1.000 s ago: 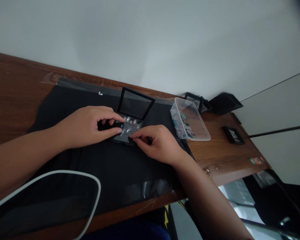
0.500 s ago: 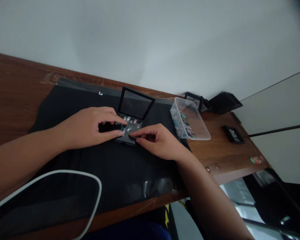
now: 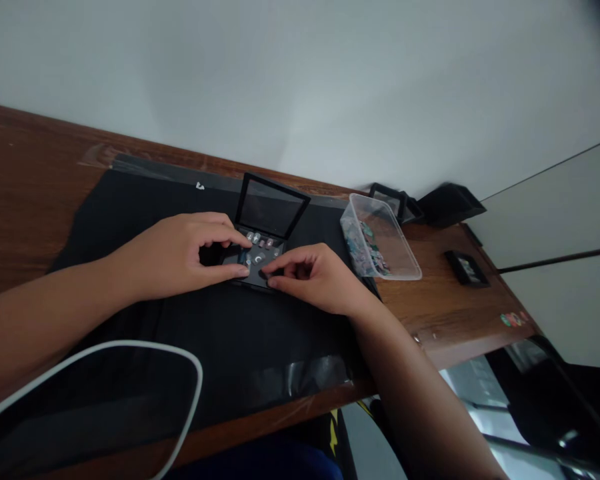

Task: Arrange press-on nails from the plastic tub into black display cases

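A small black case [image 3: 255, 277] lies on the black mat with its framed, clear-windowed lid [image 3: 271, 208] standing up at the back. Several small pale and pinkish pieces [image 3: 262, 245] sit inside, some along the back row, and a white curved mark [image 3: 259, 260] shows near the middle. My left hand [image 3: 193, 257] rests at the case's left side, thumb and index finger apart, their tips touching it around a dark teal piece. At the right front corner, my right hand [image 3: 310, 277] is closed, thumb and index finger nearly together; anything between them is too small to make out.
To the right stands a clear plastic tub [image 3: 380, 240] holding many small coloured pieces. Behind it are black frames [image 3: 387, 198] and a black box [image 3: 450, 203]. A small black framed item [image 3: 467, 269] lies farther right. A white cable [image 3: 197, 373] loops at the front left.
My right hand has shifted slightly, its fingertips moving a little right along the case. My left thumb and index finger stay at the left side, nearly unmoved.
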The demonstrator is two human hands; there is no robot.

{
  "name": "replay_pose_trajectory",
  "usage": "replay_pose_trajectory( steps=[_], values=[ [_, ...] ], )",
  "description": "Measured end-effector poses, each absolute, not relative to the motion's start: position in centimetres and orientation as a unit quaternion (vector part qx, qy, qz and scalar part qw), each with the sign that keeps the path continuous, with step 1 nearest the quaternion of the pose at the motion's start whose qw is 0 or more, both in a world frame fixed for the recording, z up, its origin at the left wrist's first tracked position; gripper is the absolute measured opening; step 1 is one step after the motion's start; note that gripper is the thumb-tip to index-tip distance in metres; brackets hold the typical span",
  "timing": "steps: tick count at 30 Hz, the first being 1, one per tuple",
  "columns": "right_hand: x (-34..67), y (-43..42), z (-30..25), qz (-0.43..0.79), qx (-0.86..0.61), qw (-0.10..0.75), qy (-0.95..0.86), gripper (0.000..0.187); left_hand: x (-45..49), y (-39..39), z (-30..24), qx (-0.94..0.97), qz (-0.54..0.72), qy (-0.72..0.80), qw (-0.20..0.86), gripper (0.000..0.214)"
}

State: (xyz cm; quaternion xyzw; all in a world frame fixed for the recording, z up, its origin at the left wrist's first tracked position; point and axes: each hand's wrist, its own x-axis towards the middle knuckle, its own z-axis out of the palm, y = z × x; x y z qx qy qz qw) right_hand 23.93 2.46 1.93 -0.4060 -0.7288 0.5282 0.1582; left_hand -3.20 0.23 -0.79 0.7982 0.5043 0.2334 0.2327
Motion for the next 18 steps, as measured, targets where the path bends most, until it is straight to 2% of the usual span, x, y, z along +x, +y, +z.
replay_pose_trajectory(
  steps=[18],
  values=[
    [23.37, 2.55, 0.94, 0.481, -0.428, 0.219, -0.733, 0.028, -2.67, -0.31, -0.88, 0.806, 0.256, 0.487, 0.217, 0.038]
  ],
)
